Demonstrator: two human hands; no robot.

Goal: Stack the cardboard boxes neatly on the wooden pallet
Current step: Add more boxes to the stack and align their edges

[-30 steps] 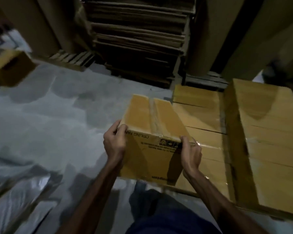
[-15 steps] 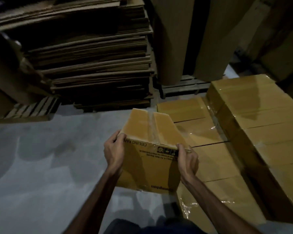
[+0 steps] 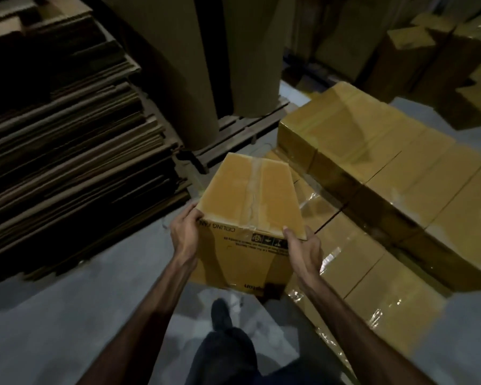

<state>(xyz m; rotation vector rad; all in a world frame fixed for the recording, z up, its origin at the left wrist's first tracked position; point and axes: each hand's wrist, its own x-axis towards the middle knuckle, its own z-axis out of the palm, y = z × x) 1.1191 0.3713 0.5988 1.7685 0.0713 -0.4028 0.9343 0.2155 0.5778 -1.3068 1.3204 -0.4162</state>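
Dark trouser leg and shoe (image 3: 221,315) at bottom centre on the grey floor (image 3: 67,323), leg cut off by the frame edge. Left hand (image 3: 184,238) grips the near left top corner of the carried box (image 3: 250,201), fingers curled round the side and thumb on the edge. Right hand (image 3: 303,251) grips the near right top corner, thumb on top, fingers wrapped down the side and mostly hidden. Box is taped along its top seam, print on its near face upside down and partly unreadable; bottom edge in shadow, so cannot tell whether it touches anything.

It hangs at the left edge of the lower layer of boxes (image 3: 353,257), film-wrapped, with a higher row of boxes (image 3: 400,162) behind to the right. Pallet under them is hidden. Since half a second ago the view has swung right and the box sits nearer the stack's left edge; grip unchanged.

Farther: flattened cardboard stack (image 3: 67,151) left, tall cardboard rolls (image 3: 178,65) on a slatted pallet (image 3: 242,129), more cartons (image 3: 428,56) top right, blurred.
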